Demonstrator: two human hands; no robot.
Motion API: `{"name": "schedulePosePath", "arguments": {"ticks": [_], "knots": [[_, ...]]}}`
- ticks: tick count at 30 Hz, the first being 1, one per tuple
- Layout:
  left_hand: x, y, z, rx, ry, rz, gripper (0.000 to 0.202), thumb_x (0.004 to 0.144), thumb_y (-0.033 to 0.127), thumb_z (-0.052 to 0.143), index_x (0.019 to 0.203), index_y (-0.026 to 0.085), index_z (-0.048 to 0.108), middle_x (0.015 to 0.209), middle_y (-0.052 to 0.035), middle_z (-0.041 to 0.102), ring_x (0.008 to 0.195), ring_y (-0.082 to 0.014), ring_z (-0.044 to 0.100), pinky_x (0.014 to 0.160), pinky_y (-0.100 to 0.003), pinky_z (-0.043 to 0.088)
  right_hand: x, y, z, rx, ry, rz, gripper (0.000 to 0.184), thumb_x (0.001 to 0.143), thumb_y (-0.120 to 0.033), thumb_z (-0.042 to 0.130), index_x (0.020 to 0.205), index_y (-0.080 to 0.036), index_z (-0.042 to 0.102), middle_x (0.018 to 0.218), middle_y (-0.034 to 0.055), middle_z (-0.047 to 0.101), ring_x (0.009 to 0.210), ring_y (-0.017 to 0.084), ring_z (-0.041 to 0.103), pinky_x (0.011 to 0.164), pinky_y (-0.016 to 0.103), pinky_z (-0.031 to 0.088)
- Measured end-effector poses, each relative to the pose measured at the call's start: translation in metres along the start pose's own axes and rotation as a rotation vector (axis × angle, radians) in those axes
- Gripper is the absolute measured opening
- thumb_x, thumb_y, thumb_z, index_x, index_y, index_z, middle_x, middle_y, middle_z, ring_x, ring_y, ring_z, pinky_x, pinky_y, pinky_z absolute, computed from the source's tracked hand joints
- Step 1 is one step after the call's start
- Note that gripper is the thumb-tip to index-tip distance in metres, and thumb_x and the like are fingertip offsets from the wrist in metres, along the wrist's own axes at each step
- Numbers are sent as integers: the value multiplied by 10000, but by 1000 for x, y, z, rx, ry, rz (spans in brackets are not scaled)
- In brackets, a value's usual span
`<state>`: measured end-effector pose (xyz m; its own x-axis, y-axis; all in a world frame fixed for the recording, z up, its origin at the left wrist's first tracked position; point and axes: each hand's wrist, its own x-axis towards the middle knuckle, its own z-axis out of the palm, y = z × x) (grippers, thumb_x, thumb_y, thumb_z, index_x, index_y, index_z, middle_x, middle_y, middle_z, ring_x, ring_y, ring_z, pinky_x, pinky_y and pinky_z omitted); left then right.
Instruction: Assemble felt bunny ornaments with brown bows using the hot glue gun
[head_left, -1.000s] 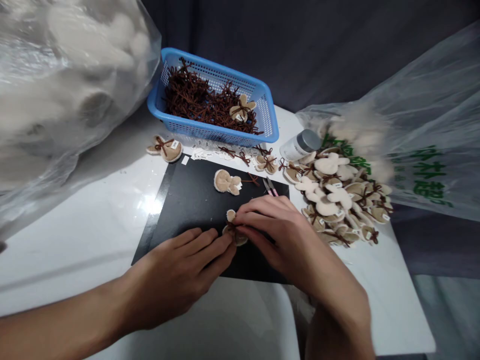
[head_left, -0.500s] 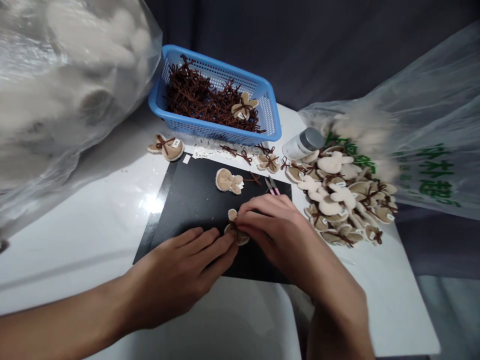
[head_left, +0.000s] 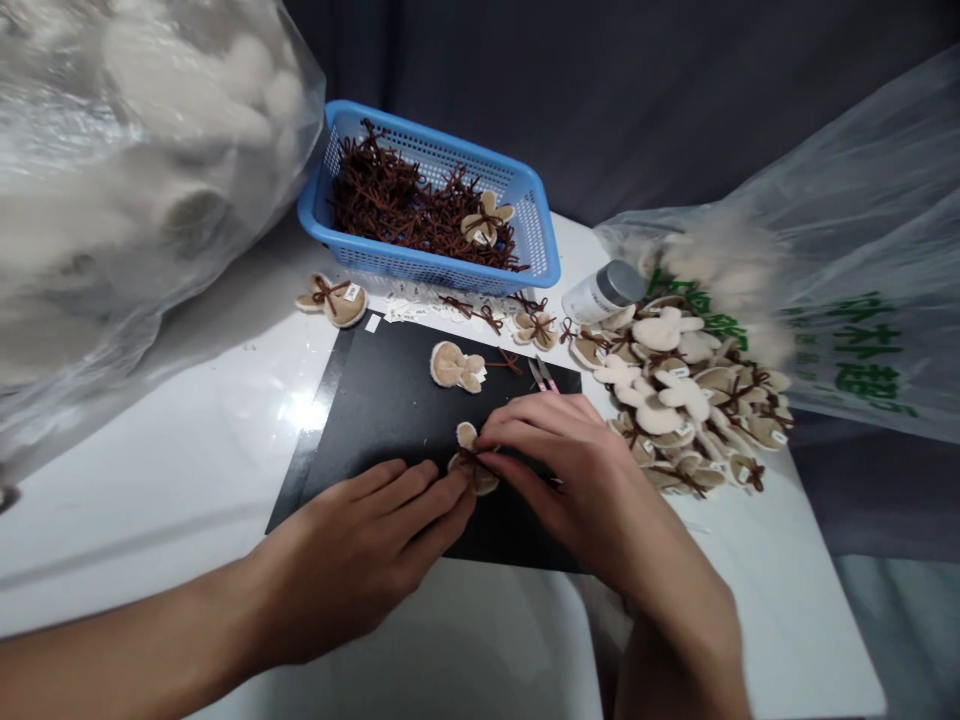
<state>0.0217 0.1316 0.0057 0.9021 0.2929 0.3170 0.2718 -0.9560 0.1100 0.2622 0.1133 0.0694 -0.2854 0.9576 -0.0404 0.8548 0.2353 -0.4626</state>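
Observation:
On the black mat (head_left: 375,400), the fingertips of my left hand (head_left: 375,550) press on a small tan plush rabbit piece (head_left: 487,483) with a pale fluffy edge, partly covered by my fingers. A brown cord bow (head_left: 472,456) lies across it. My right hand (head_left: 577,460) pinches at the bow's right side, thumb and fingers together; the exact grip is partly hidden. Farther up the mat rests another tan rabbit piece (head_left: 457,366) with a white tag at its ears. A loose brown bow and pink-handled scissors (head_left: 545,376) lie to its right.
A blue basket (head_left: 442,265) full of brown bows stands at the back. White tags (head_left: 405,308) lie before it. A grey-lidded white jar (head_left: 604,292) stands beside a heap of rabbit pieces (head_left: 675,400). Plastic bags bulge at left (head_left: 150,180) and right (head_left: 847,270).
My right fingers have shifted slightly right and away from the rabbit piece, so more of the brown bow shows. My left hand stays in place.

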Motion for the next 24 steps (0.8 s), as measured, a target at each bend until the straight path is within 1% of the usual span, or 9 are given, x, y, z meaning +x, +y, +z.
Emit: {"name": "schedulePosePath", "arguments": {"ticks": [3, 6, 9, 12, 15, 19, 24], "knots": [[0, 0, 0, 0, -7, -1, 520, 980, 127, 516, 1491, 112, 611, 1500, -67, 683, 1266, -248, 616, 1074, -391, 442, 1, 0, 4, -15, -19, 3, 135, 1047, -153, 642, 1005, -250, 726, 1040, 31, 753, 988, 234, 654, 1099, 481, 405], [0, -1, 0, 2, -7, -4, 518, 982, 122, 506, 1489, 113, 612, 1502, -63, 684, 1270, -245, 610, 1075, -389, 438, 1, 0, 6, -18, -26, 13, 142, 1031, -124, 656, 998, -246, 721, 1027, 22, 750, 979, 231, 645, 1088, 473, 406], [1, -1, 0, 1, -4, -2, 522, 982, 118, 495, 1491, 110, 610, 1512, -62, 677, 1273, -246, 603, 1079, -390, 433, 1, 1, 7, -17, -29, 9, 147, 1030, -109, 651, 989, -234, 716, 1025, 20, 746, 969, 221, 638, 1050, 441, 426], [1, 0, -1, 0, -2, -3, 516, 984, 122, 499, 1487, 109, 614, 1509, -60, 679, 1267, -251, 599, 1074, -396, 434, 1, 3, 8, -11, -28, 2, 162, 1040, -101, 627, 969, -226, 701, 1022, 23, 742, 950, 212, 633, 971, 394, 457], [2, -1, -2, 4, -14, 2, 520, 982, 111, 495, 1489, 109, 614, 1516, -55, 675, 1267, -249, 595, 1072, -396, 437, 1, 6, 8, 0, -41, 3, 197, 1038, -77, 603, 956, -231, 692, 1027, 23, 743, 938, 208, 639, 916, 371, 471], [3, -1, -2, 8, -25, 6, 531, 985, 126, 515, 1510, 108, 596, 1548, -57, 649, 1284, -249, 586, 1076, -394, 442, 1, 9, 8, -3, -73, -3, 224, 1026, -59, 595, 923, -239, 681, 1021, 21, 742, 915, 209, 648, 894, 377, 473], [2, 0, -1, 14, -51, 5, 545, 967, 163, 584, 1511, 126, 599, 1558, -75, 635, 1277, -250, 596, 1070, -388, 456, 0, 10, 6, -19, -96, 9, 218, 1028, -75, 597, 933, -245, 697, 995, 22, 738, 900, 206, 662, 900, 382, 488]]}}
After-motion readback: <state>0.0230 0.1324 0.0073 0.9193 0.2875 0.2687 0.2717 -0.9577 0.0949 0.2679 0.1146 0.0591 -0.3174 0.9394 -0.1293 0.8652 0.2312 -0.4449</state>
